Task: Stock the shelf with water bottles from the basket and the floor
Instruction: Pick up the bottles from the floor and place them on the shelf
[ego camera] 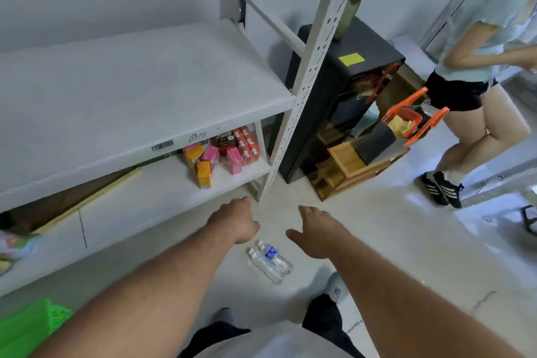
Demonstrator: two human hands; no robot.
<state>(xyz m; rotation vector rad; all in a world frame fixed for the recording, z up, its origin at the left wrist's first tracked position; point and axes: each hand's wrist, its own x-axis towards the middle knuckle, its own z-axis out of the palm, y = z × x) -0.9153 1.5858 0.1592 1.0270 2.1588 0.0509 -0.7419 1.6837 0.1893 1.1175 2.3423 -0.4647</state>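
Observation:
Two clear water bottles (270,261) lie side by side on the pale floor, one with a blue label. My left hand (235,219) hangs above and just left of them, fingers curled under, holding nothing. My right hand (315,231) reaches down to their right, fingers relaxed and empty. The white metal shelf (139,96) stands on the left, its upper board bare. A green basket (32,325) shows at the bottom left corner; its contents are hidden.
Small pink, orange and red cartons (223,151) sit on the lower shelf board. A perforated white upright (308,81) rises beside a black cabinet (343,102). Another person (482,81) stands at the right by an orange basket (412,119).

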